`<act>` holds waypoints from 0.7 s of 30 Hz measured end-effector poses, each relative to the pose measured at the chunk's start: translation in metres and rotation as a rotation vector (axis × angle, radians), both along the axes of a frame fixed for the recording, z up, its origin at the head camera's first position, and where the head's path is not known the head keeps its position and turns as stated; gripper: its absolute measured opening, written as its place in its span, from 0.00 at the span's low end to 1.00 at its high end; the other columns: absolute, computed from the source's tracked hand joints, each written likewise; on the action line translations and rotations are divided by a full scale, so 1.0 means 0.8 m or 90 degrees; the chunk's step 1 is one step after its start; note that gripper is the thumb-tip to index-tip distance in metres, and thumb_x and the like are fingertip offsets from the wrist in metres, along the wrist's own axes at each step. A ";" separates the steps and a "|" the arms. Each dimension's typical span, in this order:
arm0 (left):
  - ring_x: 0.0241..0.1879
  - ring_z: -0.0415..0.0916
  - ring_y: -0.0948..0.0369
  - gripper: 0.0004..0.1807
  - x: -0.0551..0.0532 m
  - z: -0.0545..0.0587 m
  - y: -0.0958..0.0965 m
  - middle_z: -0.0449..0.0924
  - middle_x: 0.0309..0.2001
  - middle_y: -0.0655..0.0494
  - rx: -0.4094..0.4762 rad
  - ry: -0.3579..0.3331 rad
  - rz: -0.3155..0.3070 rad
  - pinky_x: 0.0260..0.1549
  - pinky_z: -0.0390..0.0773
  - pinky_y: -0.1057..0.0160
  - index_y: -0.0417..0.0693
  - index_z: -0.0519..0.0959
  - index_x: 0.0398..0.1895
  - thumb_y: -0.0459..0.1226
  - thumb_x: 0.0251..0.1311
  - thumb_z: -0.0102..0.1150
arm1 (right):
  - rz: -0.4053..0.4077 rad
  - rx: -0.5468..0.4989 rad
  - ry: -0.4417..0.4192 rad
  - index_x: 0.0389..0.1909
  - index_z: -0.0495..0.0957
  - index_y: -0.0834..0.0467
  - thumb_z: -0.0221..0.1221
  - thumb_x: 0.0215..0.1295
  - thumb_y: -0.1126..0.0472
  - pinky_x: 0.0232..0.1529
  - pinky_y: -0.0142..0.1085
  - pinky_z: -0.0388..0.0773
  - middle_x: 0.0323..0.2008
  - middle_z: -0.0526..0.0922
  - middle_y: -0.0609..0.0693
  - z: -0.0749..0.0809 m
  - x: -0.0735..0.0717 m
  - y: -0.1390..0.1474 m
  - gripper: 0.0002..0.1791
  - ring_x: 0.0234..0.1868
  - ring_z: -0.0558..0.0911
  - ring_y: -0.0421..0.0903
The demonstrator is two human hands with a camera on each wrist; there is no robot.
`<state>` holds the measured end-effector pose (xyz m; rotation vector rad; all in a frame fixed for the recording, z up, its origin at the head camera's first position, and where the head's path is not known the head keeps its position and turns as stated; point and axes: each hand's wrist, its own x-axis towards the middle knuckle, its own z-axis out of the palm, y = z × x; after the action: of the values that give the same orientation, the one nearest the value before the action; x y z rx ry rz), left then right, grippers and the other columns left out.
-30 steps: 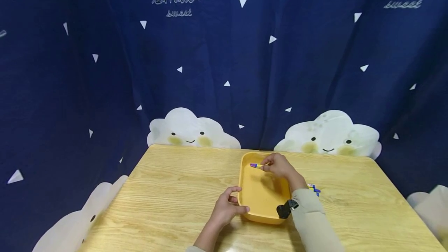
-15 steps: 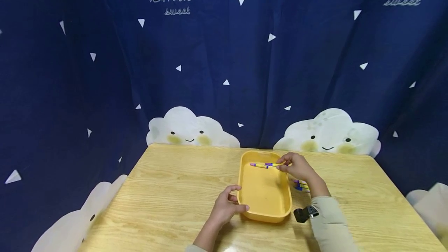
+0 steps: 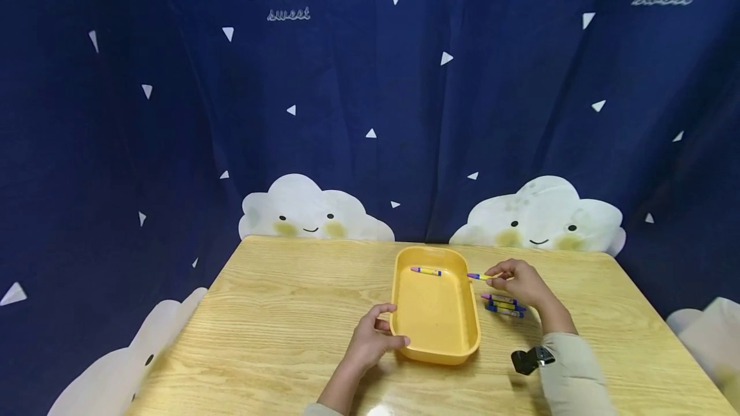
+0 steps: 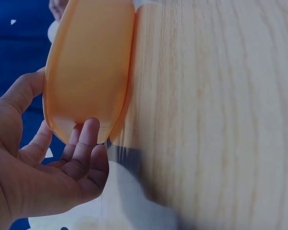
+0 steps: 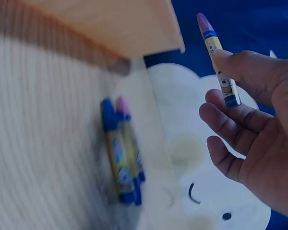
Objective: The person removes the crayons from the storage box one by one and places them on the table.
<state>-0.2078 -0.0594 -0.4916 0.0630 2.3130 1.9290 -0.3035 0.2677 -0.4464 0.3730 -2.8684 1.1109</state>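
Note:
My left hand (image 3: 370, 338) holds the yellow plastic tray (image 3: 436, 320) at its near left side, thumb by the rim and fingers along the outer wall. In the left wrist view its fingers bend against the tray's wall (image 4: 89, 62). My right hand (image 3: 523, 284) pinches a purple-tipped crayon (image 5: 224, 84) with a yellow wrapper between thumb and fingers, just beyond the tray's right rim. One pink-tipped crayon (image 3: 426, 271) lies inside the tray near its far end. Right of the tray, a small cluster of crayons (image 3: 504, 305), blue and pink-tipped, lies on the table below my right hand.
A light wooden table (image 3: 289, 313) carries the tray and crayons. Behind it hangs a dark blue curtain (image 3: 347, 82) with white clouds and triangles. A black wrist camera (image 3: 532, 359) sits on my right wrist.
My right hand has moved right, out of the tray and past its right rim, with the purple-tipped crayon. The pink-tipped crayon stays in the tray. My left hand keeps its hold.

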 end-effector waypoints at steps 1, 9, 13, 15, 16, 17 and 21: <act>0.36 0.64 0.54 0.34 0.000 -0.001 0.000 0.67 0.39 0.44 0.000 0.001 -0.001 0.26 0.69 0.61 0.48 0.72 0.55 0.28 0.40 0.72 | -0.008 0.001 -0.006 0.37 0.82 0.61 0.63 0.57 0.63 0.36 0.45 0.73 0.40 0.78 0.57 -0.003 0.000 0.003 0.08 0.37 0.75 0.51; 0.36 0.65 0.54 0.35 0.003 0.006 -0.001 0.67 0.39 0.46 0.009 -0.004 -0.003 0.27 0.70 0.61 0.49 0.71 0.56 0.32 0.40 0.74 | -0.043 -0.046 -0.041 0.40 0.80 0.66 0.61 0.60 0.65 0.25 0.39 0.74 0.36 0.79 0.57 -0.039 -0.008 0.033 0.09 0.28 0.75 0.47; 0.35 0.65 0.55 0.35 0.003 0.008 -0.001 0.67 0.38 0.46 0.011 -0.001 0.001 0.26 0.70 0.61 0.49 0.72 0.56 0.33 0.39 0.75 | -0.030 -0.037 -0.057 0.41 0.80 0.66 0.60 0.61 0.65 0.28 0.40 0.73 0.35 0.81 0.57 -0.053 -0.013 0.044 0.10 0.31 0.76 0.48; 0.35 0.65 0.55 0.35 0.002 0.007 -0.001 0.67 0.38 0.46 0.012 -0.001 0.002 0.26 0.70 0.61 0.49 0.72 0.55 0.32 0.38 0.75 | -0.029 -0.032 -0.059 0.40 0.81 0.66 0.60 0.60 0.65 0.33 0.41 0.74 0.36 0.81 0.56 -0.060 -0.014 0.047 0.10 0.35 0.77 0.49; 0.35 0.65 0.55 0.36 0.002 0.007 -0.002 0.67 0.38 0.47 0.011 -0.002 0.003 0.26 0.70 0.61 0.49 0.72 0.55 0.32 0.38 0.75 | -0.029 -0.033 -0.062 0.39 0.81 0.67 0.60 0.60 0.65 0.34 0.42 0.74 0.35 0.81 0.56 -0.062 -0.014 0.048 0.10 0.36 0.78 0.49; 0.35 0.65 0.55 0.35 0.003 0.007 -0.001 0.67 0.38 0.46 0.014 -0.003 0.003 0.26 0.70 0.61 0.49 0.72 0.55 0.32 0.38 0.75 | -0.028 -0.031 -0.063 0.39 0.81 0.67 0.60 0.60 0.65 0.34 0.42 0.74 0.35 0.81 0.56 -0.065 -0.015 0.049 0.10 0.35 0.78 0.49; 0.35 0.65 0.55 0.35 0.003 0.005 -0.001 0.67 0.38 0.46 0.015 -0.005 0.007 0.26 0.70 0.61 0.49 0.72 0.55 0.31 0.38 0.75 | -0.040 -0.038 -0.070 0.38 0.81 0.68 0.61 0.58 0.66 0.33 0.40 0.74 0.33 0.82 0.55 -0.072 -0.019 0.051 0.10 0.33 0.78 0.47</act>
<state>-0.2056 -0.0606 -0.4874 0.0447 2.2906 1.9590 -0.3187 0.3088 -0.5041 0.2244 -2.9093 1.2398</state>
